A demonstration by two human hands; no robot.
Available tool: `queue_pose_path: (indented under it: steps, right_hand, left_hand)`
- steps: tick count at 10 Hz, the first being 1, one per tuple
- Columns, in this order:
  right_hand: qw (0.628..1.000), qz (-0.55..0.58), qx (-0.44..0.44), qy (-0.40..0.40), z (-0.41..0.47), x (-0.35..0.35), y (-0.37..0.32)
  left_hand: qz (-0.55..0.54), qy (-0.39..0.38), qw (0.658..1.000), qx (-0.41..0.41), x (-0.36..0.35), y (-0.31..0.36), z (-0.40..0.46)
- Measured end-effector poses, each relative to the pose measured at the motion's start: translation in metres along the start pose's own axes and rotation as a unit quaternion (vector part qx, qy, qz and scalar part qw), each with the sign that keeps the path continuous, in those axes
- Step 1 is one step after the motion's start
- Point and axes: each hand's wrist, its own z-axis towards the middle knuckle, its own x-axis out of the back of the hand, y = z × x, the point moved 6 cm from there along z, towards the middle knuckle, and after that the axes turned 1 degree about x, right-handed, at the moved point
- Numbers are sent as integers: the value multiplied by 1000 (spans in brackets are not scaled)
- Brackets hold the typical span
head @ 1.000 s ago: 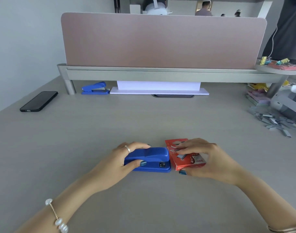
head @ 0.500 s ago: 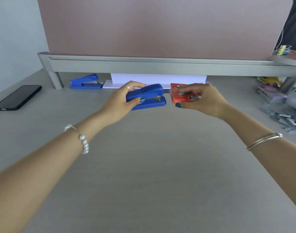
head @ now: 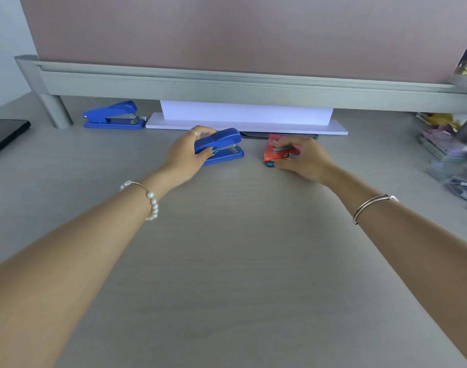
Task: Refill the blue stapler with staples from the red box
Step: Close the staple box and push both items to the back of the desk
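A blue stapler (head: pixel 223 146) rests on the grey desk, far out near the back, and my left hand (head: pixel 185 155) grips its rear end from the left. To its right lies the red staple box (head: pixel 273 150), held under my right hand (head: pixel 301 159). A grey strip of staples (head: pixel 285 148) is pinned against the top of the box by my fingers. The two objects sit a small gap apart. The stapler's top looks slightly raised at the front.
A second blue stapler (head: pixel 112 116) stands at the back left under the partition rail (head: pixel 227 86). White paper sheets (head: pixel 247 119) lie behind my hands. A black phone (head: pixel 4 135) is at the far left. Loose staple strips and notepads (head: pixel 455 171) clutter the right edge.
Both arms have stretched away from me, carrying the stapler and the red box from close in front to the back of the desk. They were lifted half a second ago and now rest on the desk, further apart.
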Motion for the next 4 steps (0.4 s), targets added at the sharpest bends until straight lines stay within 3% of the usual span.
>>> queue_pose_path:
  steps: [3,4]
  right_hand:
    - [1000,-20,3,-12,-2,-9,7]
    - [998,-61,8,-2,-10,-8,-3]
  left_hand:
    - [61,-33,998,-8,0,7,0]
    - [151,-42,988,-11,5,19,-4]
